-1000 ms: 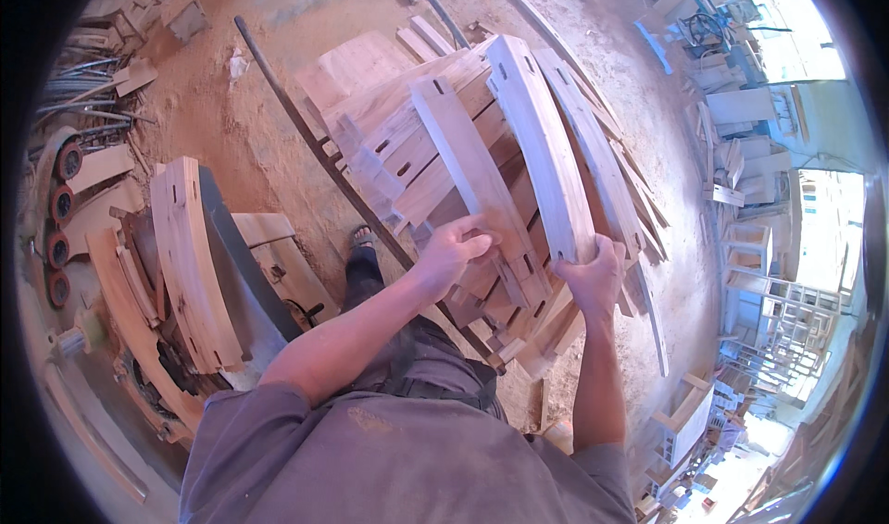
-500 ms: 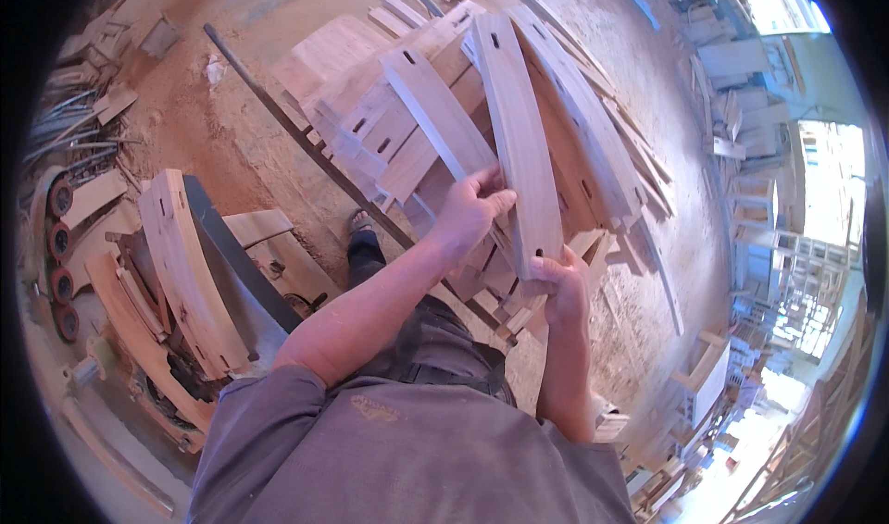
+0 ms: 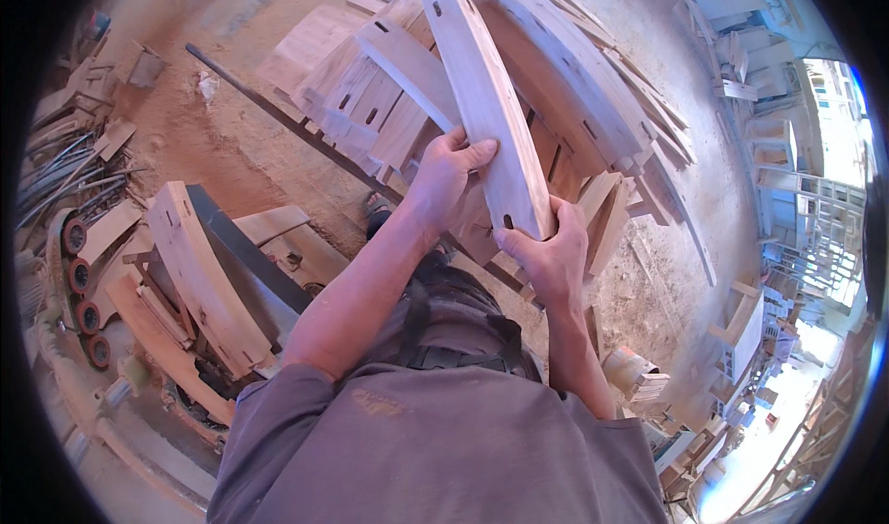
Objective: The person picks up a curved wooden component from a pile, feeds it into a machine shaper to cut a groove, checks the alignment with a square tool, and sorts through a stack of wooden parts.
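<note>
A long, gently curved wooden board [image 3: 489, 89] with a slot near each end is held up in front of me. My left hand [image 3: 446, 177] grips its left edge, thumb lying on the top face. At the near end, by the slot, my right hand [image 3: 551, 251] is closed round the board with the thumb on its left corner. The fingers under the board are mostly hidden. Just beyond my left hand lies another slotted board [image 3: 407, 66], on a stack of similar pieces [image 3: 366, 107].
More curved slotted boards [image 3: 565, 52] lean at the right of the stack. At my left, a curved piece [image 3: 199, 274] stands beside a dark belt [image 3: 245, 251] on a machine with several round wheels [image 3: 81, 274]. A dark bar [image 3: 269, 112] runs along the stack's left side.
The held board has risen closer to me and tilted, so its right side edge shows more. Both hands have stayed on it. My view has shifted slightly.
</note>
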Available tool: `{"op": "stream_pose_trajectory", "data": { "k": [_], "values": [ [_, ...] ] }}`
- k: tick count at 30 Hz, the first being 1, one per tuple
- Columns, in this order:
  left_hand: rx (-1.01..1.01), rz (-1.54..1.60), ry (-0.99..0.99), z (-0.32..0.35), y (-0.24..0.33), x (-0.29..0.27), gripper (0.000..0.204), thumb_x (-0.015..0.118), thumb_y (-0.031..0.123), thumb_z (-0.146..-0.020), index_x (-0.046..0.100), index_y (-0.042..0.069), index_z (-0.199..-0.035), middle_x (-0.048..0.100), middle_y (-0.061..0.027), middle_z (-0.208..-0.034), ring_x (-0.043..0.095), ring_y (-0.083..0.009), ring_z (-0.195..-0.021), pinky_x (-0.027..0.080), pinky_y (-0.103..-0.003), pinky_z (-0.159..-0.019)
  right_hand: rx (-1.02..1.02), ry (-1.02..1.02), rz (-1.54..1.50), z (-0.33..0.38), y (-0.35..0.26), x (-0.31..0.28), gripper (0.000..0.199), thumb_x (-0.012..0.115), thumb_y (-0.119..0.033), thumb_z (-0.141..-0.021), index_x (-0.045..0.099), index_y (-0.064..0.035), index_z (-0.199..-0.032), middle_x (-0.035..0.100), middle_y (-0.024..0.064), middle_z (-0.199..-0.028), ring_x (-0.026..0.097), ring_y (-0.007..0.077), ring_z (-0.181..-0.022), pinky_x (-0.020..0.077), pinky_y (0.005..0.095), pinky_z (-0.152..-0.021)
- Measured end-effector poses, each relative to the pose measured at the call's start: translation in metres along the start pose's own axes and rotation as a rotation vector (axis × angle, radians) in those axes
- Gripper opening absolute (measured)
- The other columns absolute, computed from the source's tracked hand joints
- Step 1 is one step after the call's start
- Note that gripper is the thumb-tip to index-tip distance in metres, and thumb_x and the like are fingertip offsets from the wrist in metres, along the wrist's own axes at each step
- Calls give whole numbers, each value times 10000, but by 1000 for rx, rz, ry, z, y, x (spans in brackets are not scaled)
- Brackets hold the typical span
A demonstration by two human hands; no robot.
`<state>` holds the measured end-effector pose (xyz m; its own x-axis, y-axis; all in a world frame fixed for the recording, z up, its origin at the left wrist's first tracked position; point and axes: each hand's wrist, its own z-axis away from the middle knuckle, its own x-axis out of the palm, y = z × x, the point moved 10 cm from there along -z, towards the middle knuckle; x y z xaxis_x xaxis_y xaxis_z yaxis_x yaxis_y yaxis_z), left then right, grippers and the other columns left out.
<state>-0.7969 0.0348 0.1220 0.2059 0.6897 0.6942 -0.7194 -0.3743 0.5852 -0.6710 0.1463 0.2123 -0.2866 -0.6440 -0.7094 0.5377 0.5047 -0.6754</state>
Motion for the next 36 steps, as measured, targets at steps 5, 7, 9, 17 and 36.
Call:
{"op": "stream_pose_trajectory", "data": {
  "k": [5, 7, 9, 17, 36],
  "values": [
    [23, 302, -11, 15, -6, -6, 460, 566, 308, -1073, 533, -14, -1400, 672, -135, -1218, 659, -263, -1146, 524, -415, -1023, -361, 99, 330, 40, -52, 8, 860, 918, -241, -651, 492, 62, -1334, 503, 213, -1162, 515, 406, -1100, 446, 485, -951],
    [6, 367, -28, 19, -6, -11, 485, 554, 359, -1075, 522, 3, -1403, 669, -160, -1203, 662, -276, -1110, 535, -418, -1009, -499, 67, 360, 57, -61, 23, 884, 910, -202, -659, 470, 67, -1377, 497, 225, -1192, 511, 417, -1131, 447, 496, -960],
    [-37, 410, -125, 21, -13, -20, 580, 528, 484, -1057, 532, 10, -1391, 683, -190, -1163, 689, -351, -1061, 575, -487, -936, -608, -22, 352, 73, -71, 37, 917, 889, -158, -681, 430, 81, -1438, 481, 244, -1258, 480, 445, -1225, 437, 510, -1025],
    [-13, 304, -26, 30, -15, -53, 652, 534, 551, -1033, 570, -13, -1358, 718, -220, -1077, 737, -352, -929, 634, -480, -789, -512, -292, 73, 82, -54, 61, 939, 871, -113, -695, 410, 55, -1495, 460, 242, -1431, 481, 428, -1325, 415, 485, -1123],
    [-193, 385, -69, 80, -26, -88, 682, 659, 448, -966, 529, -52, -1411, 704, -229, -1109, 727, -353, -928, 612, -472, -822, -126, -562, -629, 60, -4, 101, 705, 807, -98, -840, 509, 53, -1461, 616, 172, -1391, 636, 302, -1222, 492, 414, -1070]
  ]
}}
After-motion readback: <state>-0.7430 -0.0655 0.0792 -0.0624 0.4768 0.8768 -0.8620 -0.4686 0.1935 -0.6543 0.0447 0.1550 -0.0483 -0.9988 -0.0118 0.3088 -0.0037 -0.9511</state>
